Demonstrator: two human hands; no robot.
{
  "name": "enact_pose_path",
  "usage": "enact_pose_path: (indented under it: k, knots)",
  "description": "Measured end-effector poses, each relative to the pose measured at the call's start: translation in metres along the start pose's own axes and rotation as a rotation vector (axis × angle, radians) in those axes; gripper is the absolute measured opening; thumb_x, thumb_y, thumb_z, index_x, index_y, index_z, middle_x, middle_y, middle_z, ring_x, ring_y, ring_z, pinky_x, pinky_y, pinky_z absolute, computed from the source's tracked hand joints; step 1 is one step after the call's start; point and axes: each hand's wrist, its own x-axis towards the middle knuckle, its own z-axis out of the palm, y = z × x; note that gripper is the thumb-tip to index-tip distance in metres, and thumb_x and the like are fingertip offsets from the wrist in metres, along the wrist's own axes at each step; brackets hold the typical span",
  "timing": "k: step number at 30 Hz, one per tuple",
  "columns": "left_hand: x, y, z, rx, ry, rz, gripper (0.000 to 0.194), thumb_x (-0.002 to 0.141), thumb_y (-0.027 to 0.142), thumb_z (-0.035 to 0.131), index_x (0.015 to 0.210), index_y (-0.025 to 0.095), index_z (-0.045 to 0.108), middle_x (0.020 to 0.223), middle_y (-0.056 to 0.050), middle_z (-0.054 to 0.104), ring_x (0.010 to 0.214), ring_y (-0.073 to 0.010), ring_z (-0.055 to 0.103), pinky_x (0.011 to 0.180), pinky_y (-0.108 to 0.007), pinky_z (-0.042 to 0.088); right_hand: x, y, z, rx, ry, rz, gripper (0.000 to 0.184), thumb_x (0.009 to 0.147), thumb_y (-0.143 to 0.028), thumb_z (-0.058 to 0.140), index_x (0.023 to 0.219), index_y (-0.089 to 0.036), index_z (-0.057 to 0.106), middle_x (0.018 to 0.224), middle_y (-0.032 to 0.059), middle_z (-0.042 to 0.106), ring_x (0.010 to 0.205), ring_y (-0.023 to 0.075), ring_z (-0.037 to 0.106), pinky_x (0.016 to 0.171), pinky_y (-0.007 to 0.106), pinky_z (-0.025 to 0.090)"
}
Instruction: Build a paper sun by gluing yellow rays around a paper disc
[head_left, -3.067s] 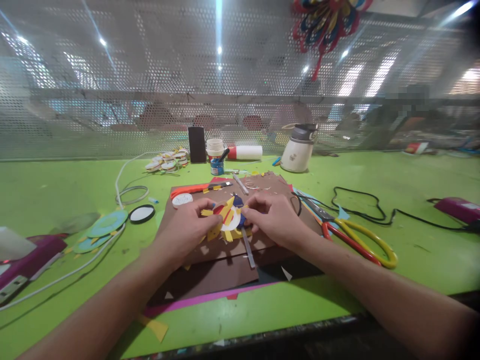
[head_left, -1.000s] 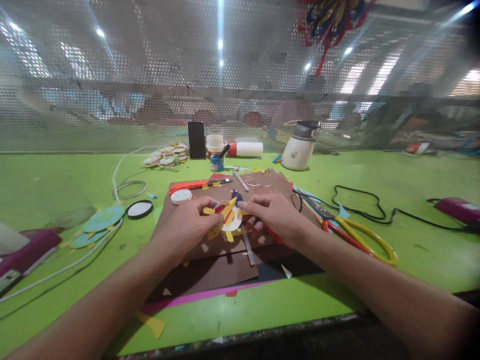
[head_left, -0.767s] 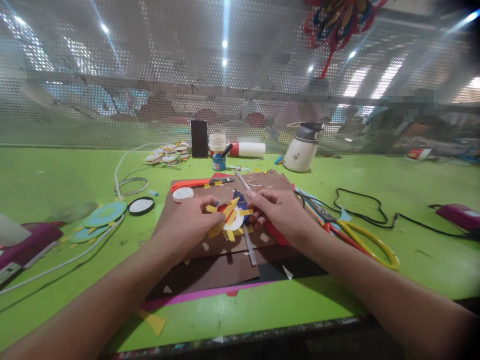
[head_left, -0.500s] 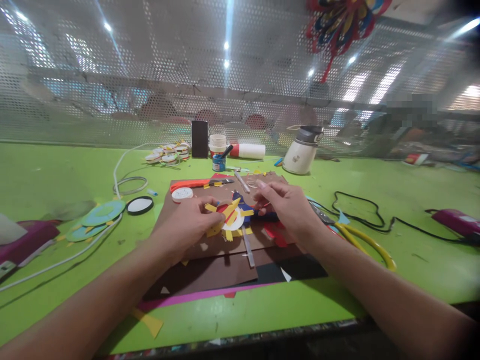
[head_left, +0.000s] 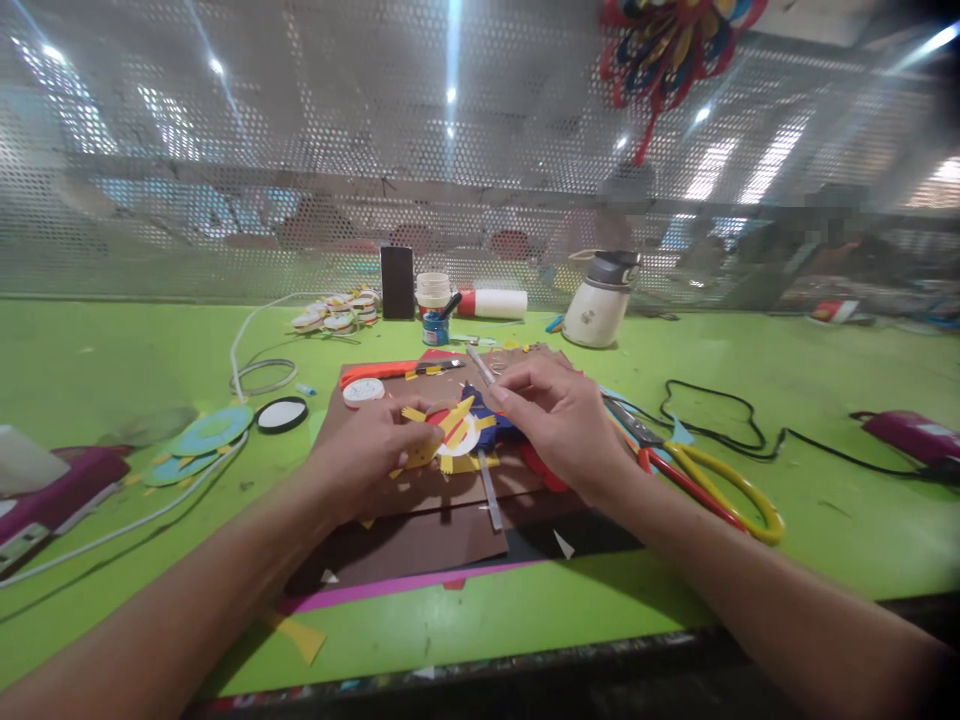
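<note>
My left hand [head_left: 375, 440] pinches a small paper cutout [head_left: 459, 435] with yellow fringed strips, a white ring and some red, just above the brown board. My right hand [head_left: 551, 410] is curled, its fingertips together at the near end of a pale translucent stick [head_left: 478, 362]. What it grips, if anything, is hidden. Between the hands lies a dark blue glue gun [head_left: 489, 418], partly covered by my right hand. A clear glue stick [head_left: 490, 495] extends from it toward me. Under both hands is the brown board [head_left: 442, 535].
An orange cutter [head_left: 382, 374] and white disc [head_left: 364, 392] lie on the board. Scissors [head_left: 720, 490] with red and yellow handles lie right. Behind stand a blue-labelled jar [head_left: 435, 328], a phone [head_left: 397, 283] and a white jug [head_left: 598, 310]. Cables and a power strip [head_left: 67, 490] are left.
My right hand has moved slightly left and down to the near end of the pale stick, over part of the glue gun. My left hand still holds the paper cutout. The view shifted slightly.
</note>
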Motion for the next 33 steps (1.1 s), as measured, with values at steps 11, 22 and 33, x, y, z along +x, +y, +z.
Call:
enact_pose_path:
  k: [11,22,33]
  knots:
    - [0.004,-0.005,0.004,-0.015,-0.034,-0.098,0.026,0.059,0.019,0.070,0.084,0.018,0.063,0.054,0.001,0.059,0.048,-0.0129,0.054,0.042,-0.021,0.043,0.002,-0.002,-0.010,-0.143,-0.241,-0.010,0.009,0.078,-0.015,0.064,0.071,-0.016,0.069,0.070,0.0015,0.067,0.066,0.0130,0.058,0.063,0.026,0.044]
    - [0.008,-0.010,-0.002,-0.160,-0.119,-0.197,0.037,0.060,0.015,0.075,0.093,0.019,0.060,0.068,-0.001,0.064,0.060,-0.0157,0.063,0.052,-0.024,0.052,0.010,0.010,-0.012,-0.255,-0.130,-0.020,0.013,0.079,-0.014,0.061,0.069,-0.014,0.069,0.068,0.0024,0.066,0.064,0.0130,0.055,0.060,0.025,0.041]
    - [0.008,-0.002,-0.013,-0.428,-0.099,-0.088,0.029,0.062,0.002,0.067,0.088,0.014,0.065,0.074,-0.009,0.069,0.061,-0.0254,0.067,0.051,-0.039,0.057,0.013,0.019,-0.014,-0.465,-0.471,-0.137,0.022,0.077,-0.004,0.056,0.086,-0.016,0.072,0.086,0.0060,0.071,0.080,0.0177,0.061,0.072,0.028,0.044]
